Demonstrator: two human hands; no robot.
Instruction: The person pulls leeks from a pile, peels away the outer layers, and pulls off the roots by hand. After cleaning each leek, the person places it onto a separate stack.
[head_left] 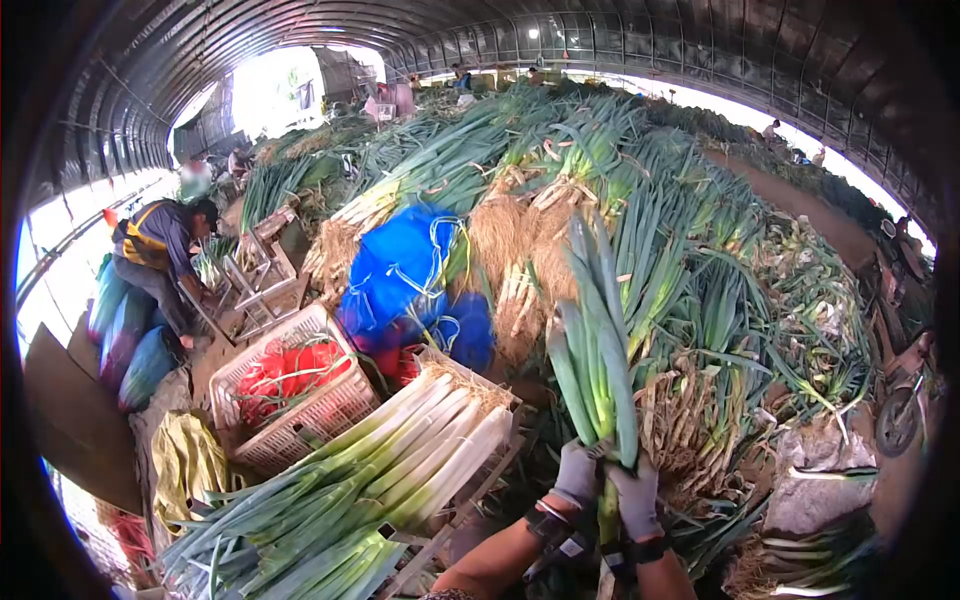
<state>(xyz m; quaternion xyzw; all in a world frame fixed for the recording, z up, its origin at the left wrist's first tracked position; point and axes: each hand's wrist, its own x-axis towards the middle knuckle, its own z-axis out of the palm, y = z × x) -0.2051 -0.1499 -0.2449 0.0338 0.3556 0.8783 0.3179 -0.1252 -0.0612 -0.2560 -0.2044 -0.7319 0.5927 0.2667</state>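
A single leek (604, 385) stands upright before me, its broad green leaves fanned upward and its lower stalk running down between my wrists. My left hand (576, 473), in a grey glove, is closed on its left side where the leaves meet the stalk. My right hand (637, 495), gloved the same way, grips it from the right. To the left of my forearms, a bundle of trimmed leeks (400, 460) lies across a wooden rack (468, 510), white ends pointing to the upper right. Untrimmed leeks with dry roots (500, 235) are heaped beyond my hands.
A pink plastic crate (325, 410) holds red netting (292, 375). Blue net bags (400, 265) lie behind it, and a yellow sack (182, 465) is at left. A person (160, 245) bends over a wooden frame (262, 270). A wheel (898, 422) stands far right.
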